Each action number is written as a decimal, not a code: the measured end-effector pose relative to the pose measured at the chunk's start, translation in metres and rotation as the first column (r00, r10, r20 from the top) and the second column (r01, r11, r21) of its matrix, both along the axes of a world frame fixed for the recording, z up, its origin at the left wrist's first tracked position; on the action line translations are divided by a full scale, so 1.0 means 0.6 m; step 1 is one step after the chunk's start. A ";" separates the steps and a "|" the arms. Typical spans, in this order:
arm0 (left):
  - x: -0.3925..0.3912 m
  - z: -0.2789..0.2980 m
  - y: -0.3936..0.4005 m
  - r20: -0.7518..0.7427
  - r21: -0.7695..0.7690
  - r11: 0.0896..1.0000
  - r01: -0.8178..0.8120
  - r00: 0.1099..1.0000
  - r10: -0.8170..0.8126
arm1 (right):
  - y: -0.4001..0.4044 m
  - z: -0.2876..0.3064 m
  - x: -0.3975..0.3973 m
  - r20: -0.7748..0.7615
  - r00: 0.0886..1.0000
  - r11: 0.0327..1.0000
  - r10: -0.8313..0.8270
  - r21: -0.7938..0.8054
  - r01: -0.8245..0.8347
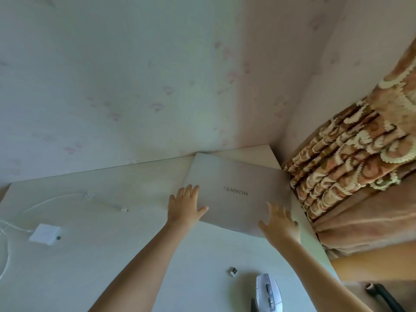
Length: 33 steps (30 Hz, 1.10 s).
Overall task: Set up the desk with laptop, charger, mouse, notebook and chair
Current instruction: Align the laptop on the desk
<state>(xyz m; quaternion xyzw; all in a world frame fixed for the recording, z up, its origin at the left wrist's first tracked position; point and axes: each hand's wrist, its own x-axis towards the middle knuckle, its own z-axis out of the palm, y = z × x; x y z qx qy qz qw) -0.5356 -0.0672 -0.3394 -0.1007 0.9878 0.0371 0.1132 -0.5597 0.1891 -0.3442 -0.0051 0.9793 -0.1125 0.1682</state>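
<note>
You are pressing both hands flat on shut laptop [238, 194] lying at far right corner of surface [126, 239]. Left hand [183, 207] and right hand [280, 221]: fingers spread wide, steadying lid, probably for sliding it closer. Charger [45, 234] waiting at left, mouse [267, 293] near you.

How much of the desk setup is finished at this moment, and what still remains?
Early stage. Already on the desk: the charger with its loose cable, the mouse and a small USB receiver. In hand: the left hand and right hand lie flat on the closed laptop, which sits askew in the far corner. Left: laptop unopened, cable unconnected, no notebook visible, chair not clearly in view.
</note>
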 end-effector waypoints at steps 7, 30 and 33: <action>-0.061 -0.072 0.000 0.111 0.051 0.997 -0.053 0.993 0.047 | -0.008 -0.047 -0.044 0.031 0.993 0.992 -0.111 0.061 0.109; -0.094 -0.068 -0.032 0.098 0.381 0.802 -0.460 0.882 0.460 | -0.006 -0.065 -0.102 0.180 0.879 0.879 -0.441 -0.114 0.464; -0.087 -0.069 -0.048 0.213 0.402 0.734 -0.547 0.836 0.506 | -0.011 -0.061 -0.105 0.196 0.875 0.876 -0.442 -0.117 0.468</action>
